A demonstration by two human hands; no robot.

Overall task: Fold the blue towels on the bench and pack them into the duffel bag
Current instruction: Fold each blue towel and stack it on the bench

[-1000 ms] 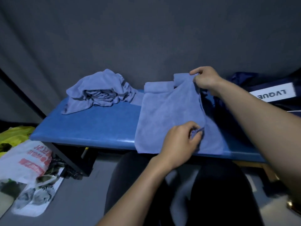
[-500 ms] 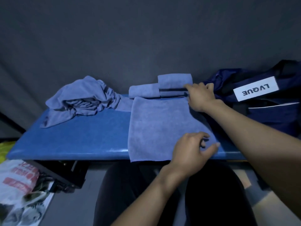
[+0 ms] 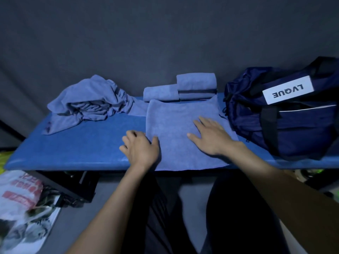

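Observation:
A half-folded blue towel lies flat on the blue bench in front of me. My right hand rests on its right half, palm down with fingers spread. My left hand is at the towel's left edge, thumb on top of the cloth and fingers curled at the edge, pinching it. Behind the towel sit folded towels: a stack of two and one beside it. A crumpled pile of blue towels lies at the back left. The navy duffel bag stands on the bench's right end.
A dark curtain hangs right behind the bench. On the floor at the left lie a white printed plastic bag and a magazine, with a dark frame under the bench. My knees are just below the bench's front edge.
The towel, held up by two corners a second ago, now lies flat on the bench. My right hand came from the far corner to its middle; my left hand moved to the left edge.

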